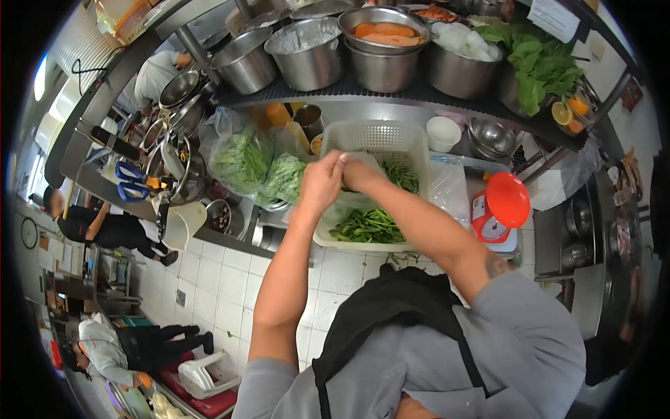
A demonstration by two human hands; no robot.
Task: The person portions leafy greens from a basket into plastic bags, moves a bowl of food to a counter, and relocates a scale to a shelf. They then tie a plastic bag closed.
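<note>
My left hand [322, 183] and my right hand [363, 174] are close together above a cream plastic basket [419, 143]. The fingers of both are closed on what looks like the gathered top of a clear plastic bag [347, 198]. My hands and forearms hide much of the bag, and its contents are hard to make out. Cut leafy greens [366, 226] lie in the front part of the basket, with more behind my right wrist. Left of my left hand are bagged greens [285, 174], beside a larger bag of lettuce-like leaves [241, 157].
A red scale [492, 220] and a stack of clear bags [449, 185] sit at the right. Overhead, a shelf [412, 99] carries metal pots [307, 59] and leafy greens [536, 63]. Blue-handled scissors [131, 183] hang at left. Two people are in the left background.
</note>
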